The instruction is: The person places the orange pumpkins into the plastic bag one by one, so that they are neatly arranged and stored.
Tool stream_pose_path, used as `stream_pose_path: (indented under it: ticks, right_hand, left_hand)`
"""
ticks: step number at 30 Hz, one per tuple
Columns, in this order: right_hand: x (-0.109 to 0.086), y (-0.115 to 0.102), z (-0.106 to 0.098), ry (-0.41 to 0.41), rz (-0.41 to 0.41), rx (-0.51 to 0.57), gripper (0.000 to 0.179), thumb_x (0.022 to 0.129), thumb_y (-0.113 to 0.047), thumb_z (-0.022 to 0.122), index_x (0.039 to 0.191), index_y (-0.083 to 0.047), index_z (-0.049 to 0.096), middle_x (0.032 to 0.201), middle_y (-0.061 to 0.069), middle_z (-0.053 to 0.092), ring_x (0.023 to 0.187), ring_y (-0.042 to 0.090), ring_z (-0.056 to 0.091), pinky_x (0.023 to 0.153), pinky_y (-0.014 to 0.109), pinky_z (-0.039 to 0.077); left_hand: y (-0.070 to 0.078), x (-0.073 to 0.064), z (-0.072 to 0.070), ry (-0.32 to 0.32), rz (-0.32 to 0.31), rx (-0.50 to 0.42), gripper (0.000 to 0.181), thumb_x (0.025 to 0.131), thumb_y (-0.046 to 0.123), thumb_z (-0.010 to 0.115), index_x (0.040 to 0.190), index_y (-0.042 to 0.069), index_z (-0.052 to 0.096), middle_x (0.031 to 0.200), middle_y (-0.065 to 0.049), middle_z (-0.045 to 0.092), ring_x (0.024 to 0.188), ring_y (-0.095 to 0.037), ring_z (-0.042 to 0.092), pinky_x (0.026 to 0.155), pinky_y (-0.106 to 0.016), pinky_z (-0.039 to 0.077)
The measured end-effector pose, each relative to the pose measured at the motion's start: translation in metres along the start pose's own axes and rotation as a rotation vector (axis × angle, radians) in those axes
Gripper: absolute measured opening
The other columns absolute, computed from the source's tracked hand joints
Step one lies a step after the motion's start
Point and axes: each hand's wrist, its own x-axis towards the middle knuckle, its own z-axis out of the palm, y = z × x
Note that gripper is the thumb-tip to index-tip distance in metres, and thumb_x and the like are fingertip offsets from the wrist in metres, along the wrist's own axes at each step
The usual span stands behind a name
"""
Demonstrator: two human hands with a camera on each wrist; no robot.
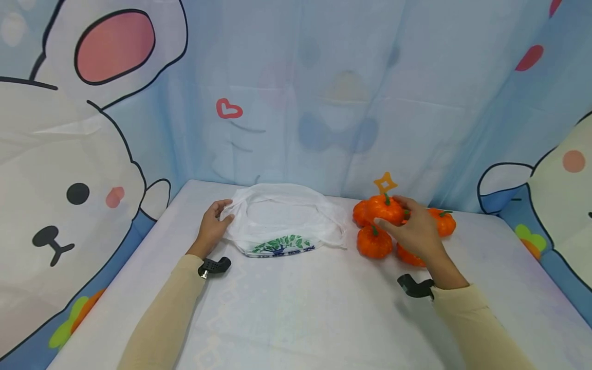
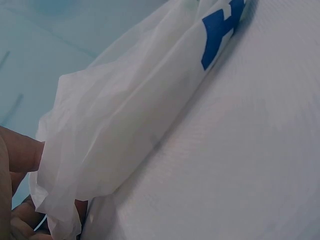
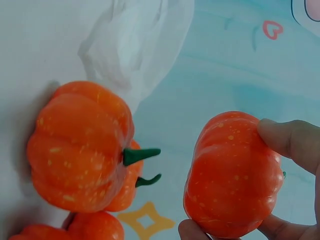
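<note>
A white plastic bag [image 1: 282, 216] with a green tree print and blue lettering lies on the table, its mouth spread upward. My left hand [image 1: 214, 228] pinches the bag's left edge; in the left wrist view the thin plastic [image 2: 125, 125] runs between thumb and fingers. On the right, my right hand [image 1: 418, 228] grips a small orange pumpkin [image 3: 232, 175] with a green stem, held up above the others. Beside it in the right wrist view sits another pumpkin [image 3: 80, 147], with one more partly hidden behind it.
Several more orange pumpkins stand around the right hand, among them a front one [image 1: 374, 242] and a far-right one [image 1: 442, 222]. A white cloth covers the table [image 1: 296, 308]. Behind it hangs a light blue printed curtain [image 1: 287, 61].
</note>
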Motion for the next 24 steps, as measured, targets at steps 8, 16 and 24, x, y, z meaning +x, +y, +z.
stream_pose_path:
  ticks: [8, 16, 24]
  right_hand:
    - [0.001, -0.009, 0.01, -0.015, -0.023, 0.006, 0.085, 0.086, -0.046, 0.072, 0.15, -0.003, 0.036, 0.147, 0.026, 0.043, 0.123, 0.046, 0.048, 0.099, 0.061, 0.045]
    - [0.003, -0.015, 0.025, -0.035, -0.053, 0.08, 0.083, 0.085, -0.043, 0.074, 0.148, -0.003, 0.038, 0.146, 0.023, 0.045, 0.124, 0.04, 0.05, 0.1, 0.059, 0.048]
    - [0.008, -0.025, 0.038, -0.051, -0.052, 0.05, 0.082, 0.086, -0.042, 0.074, 0.149, -0.004, 0.038, 0.149, 0.023, 0.043, 0.127, 0.043, 0.048, 0.102, 0.06, 0.045]
  left_hand:
    - [-0.001, 0.0, 0.0, 0.0, 0.009, -0.003, 0.043, 0.097, 0.008, 0.058, 0.139, 0.01, 0.049, 0.147, -0.015, 0.047, 0.137, -0.032, 0.044, 0.112, -0.05, 0.038]
    - [0.0, 0.0, -0.001, 0.0, 0.012, 0.0, 0.043, 0.097, 0.009, 0.058, 0.139, 0.01, 0.049, 0.146, -0.015, 0.048, 0.135, -0.033, 0.045, 0.112, -0.05, 0.038]
    - [0.0, 0.0, -0.001, -0.002, -0.007, -0.001, 0.043, 0.098, 0.009, 0.058, 0.14, 0.011, 0.048, 0.149, -0.013, 0.045, 0.14, -0.031, 0.041, 0.115, -0.049, 0.036]
